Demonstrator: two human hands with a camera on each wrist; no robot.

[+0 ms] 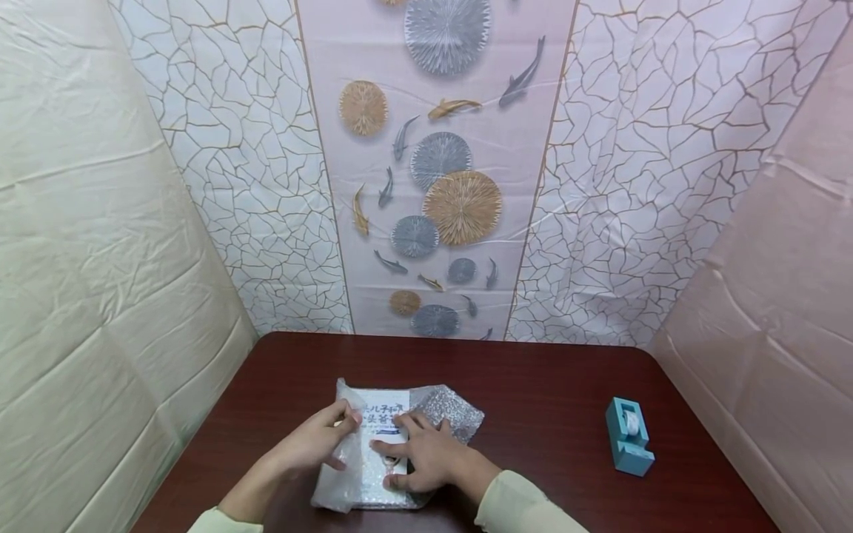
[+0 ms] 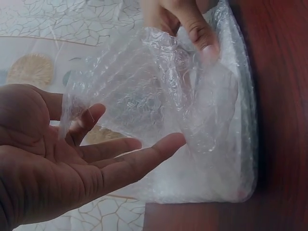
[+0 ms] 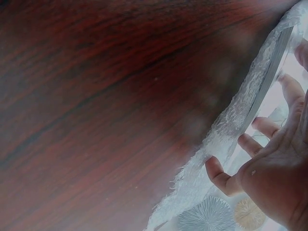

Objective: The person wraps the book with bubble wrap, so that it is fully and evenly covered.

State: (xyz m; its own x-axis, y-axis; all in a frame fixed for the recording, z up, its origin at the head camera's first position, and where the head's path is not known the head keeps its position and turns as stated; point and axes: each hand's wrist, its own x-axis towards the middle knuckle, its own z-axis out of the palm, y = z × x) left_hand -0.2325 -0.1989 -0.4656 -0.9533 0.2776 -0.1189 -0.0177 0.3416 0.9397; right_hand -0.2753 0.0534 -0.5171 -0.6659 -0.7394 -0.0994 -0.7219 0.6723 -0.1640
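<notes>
Left hand [image 1: 308, 442] pinches wrap [image 1: 341, 477]; right hand [image 1: 432, 455] spread on book [image 1: 372, 466].
Cover text [image 1: 381, 409] partly hidden by wrap and right hand.

The right hand [image 3: 274, 166] spreads its fingers over a book [image 3: 272, 72] edged by bubble wrap [image 3: 240, 106] on the dark red table [image 3: 96, 96].

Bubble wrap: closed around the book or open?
Partly open: in the head view, the bubble wrap overlaps the left of the book but spreads out beyond its right side.
</notes>
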